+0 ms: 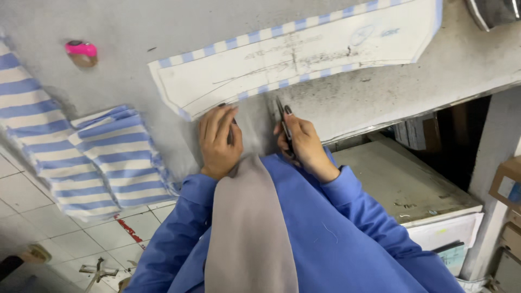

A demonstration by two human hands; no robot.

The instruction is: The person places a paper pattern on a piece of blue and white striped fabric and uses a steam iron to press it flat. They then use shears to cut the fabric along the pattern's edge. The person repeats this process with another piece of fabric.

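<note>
Grey table: pink object, striped fabric pile, scissors in right hand.

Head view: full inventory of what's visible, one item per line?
Paper pattern: one, white, lying on blue-and-white striped fabric on the table, far centre.
Striped fabric pieces: a stack, blue and white, hanging over the table's left edge.
Small round object: one, pink, far left of the table.
Table: one, grey, marked surface.
Lower shelf: one, pale, below the table at right.
Cardboard boxes: several, brown, far right.
Floor tiles: white, lower left.
Scissors: one pair, dark, in the right hand.
Left hand: pressing the pattern's near edge.
Right hand: gripping the scissors.
</note>
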